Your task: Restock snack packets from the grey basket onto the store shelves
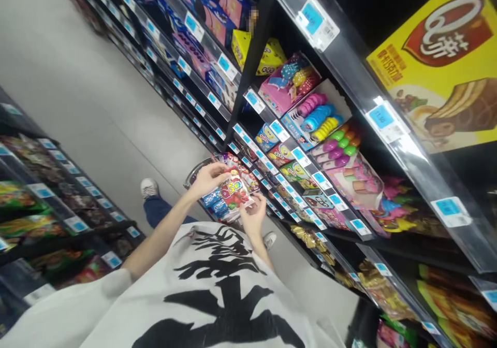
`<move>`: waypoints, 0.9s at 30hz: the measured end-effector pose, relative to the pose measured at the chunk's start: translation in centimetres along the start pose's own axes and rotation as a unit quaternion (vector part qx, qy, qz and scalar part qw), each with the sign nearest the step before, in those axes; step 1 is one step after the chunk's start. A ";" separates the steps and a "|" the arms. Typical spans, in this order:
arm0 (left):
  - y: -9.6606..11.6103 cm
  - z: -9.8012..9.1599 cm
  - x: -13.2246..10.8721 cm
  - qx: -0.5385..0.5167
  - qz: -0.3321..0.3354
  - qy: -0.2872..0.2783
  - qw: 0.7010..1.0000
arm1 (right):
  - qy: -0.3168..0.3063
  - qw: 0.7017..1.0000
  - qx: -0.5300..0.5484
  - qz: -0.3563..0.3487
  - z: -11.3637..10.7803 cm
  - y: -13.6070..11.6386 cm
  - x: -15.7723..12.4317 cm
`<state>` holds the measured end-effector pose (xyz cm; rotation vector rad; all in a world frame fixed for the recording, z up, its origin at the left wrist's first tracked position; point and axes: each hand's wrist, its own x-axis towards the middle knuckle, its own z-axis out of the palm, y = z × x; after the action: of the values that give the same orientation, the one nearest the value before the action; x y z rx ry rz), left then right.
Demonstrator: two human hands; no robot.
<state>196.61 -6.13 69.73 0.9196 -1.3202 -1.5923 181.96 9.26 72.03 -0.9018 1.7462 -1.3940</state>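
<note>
White shirt (209, 291) is filling the bottom of the frame. At the centre, the left hand (212, 178) is pinching a candy bag (235, 190) by its upper edge, the right hand (254, 212) by its lower right side, and the bag is appearing over a basket (190, 175) of packs (215, 204). Pinching lightly at opposite edges should be keeping it flat, uncrushed.
</note>
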 end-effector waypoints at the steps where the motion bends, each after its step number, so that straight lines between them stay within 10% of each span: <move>1: 0.2 0.1 0.0 0.012 0.004 0.003 1.000 | -0.020 1.000 -0.002 0.014 -0.2 0.0 0.2; 7: 1.4 1.4 -0.5 0.101 0.004 -0.102 0.990 | -0.242 0.966 -0.004 0.090 -1.0 1.1 2.4; 14: -2.9 0.1 -3.0 0.006 -0.053 0.078 0.996 | -0.193 0.971 -0.020 0.139 1.2 3.6 5.1; 21: -7.8 -2.2 -6.3 0.092 -0.092 -0.005 0.992 | -0.215 0.955 -0.008 0.206 4.2 5.2 4.8; 27: -7.7 -1.4 -5.7 0.220 -0.042 -0.063 0.972 | -0.359 0.898 -0.081 0.241 1.2 3.6 7.7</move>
<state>198.83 -0.77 61.97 1.1680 -1.7893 -1.4641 178.82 2.71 67.50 -0.8425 1.3716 -0.4932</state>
